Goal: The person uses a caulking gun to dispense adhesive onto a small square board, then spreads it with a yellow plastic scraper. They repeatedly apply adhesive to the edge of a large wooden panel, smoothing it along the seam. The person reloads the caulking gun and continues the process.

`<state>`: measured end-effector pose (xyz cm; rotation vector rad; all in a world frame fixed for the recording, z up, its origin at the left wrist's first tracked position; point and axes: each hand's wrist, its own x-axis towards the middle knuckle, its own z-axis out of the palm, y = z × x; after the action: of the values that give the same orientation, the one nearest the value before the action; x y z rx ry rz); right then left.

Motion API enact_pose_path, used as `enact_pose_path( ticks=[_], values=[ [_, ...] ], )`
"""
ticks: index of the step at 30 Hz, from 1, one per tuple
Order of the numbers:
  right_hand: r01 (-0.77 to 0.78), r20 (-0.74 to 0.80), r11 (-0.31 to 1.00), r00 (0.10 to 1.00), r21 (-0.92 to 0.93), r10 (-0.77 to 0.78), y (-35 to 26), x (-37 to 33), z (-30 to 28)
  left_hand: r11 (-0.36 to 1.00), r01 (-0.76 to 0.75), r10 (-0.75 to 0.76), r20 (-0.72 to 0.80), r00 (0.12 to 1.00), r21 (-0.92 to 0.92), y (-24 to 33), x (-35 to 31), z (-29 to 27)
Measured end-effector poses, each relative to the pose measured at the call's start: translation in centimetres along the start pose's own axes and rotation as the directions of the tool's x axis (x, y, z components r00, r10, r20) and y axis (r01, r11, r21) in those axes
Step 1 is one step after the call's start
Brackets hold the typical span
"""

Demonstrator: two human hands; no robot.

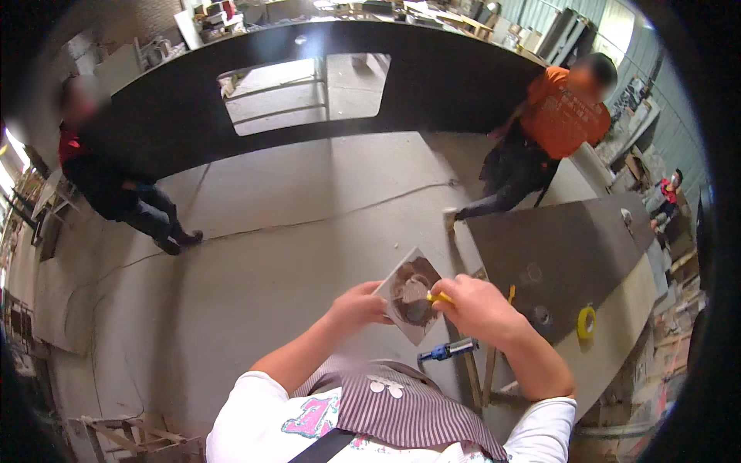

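Observation:
In front of my chest, my left hand (360, 304) grips the left edge of a pale square board (414, 336), tilted on its corner. Dark brown and greyish paste (407, 279) is smeared over its middle. My right hand (477, 305) is closed round a small yellow-handled tool (440, 297), held at the board's right side. The tool's working end is hard to tell from the paste. Just below the board is a blue clamp-like tool (450, 350) at the edge of the worktable.
On my right stands a dark-topped worktable (556, 247) with a yellow tape roll (587, 322) and a thin yellow stick (512, 293). Ahead, two people hold a long dark panel (455, 85) with a window-like cutout. A cable (309, 223) crosses the floor. A wooden frame (135, 436) stands lower left.

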<state>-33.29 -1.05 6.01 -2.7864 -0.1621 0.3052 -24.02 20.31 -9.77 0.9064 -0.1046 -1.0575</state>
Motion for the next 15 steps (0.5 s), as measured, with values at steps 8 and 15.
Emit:
enact_pose_path(
  ticks=[8,15],
  values=[
    [-0.034,-0.192,0.994,0.980,0.101,0.053,1.3,-2.0,3.8,0.914,0.035,0.004,0.095,0.995,-0.403,-2.3,1.0,-1.5],
    [-0.058,-0.176,0.989,0.981,0.139,0.082,0.5,-3.1,2.9,0.925,0.094,-0.077,0.062,0.995,-0.369,-2.5,0.4,-0.8]
  ],
)
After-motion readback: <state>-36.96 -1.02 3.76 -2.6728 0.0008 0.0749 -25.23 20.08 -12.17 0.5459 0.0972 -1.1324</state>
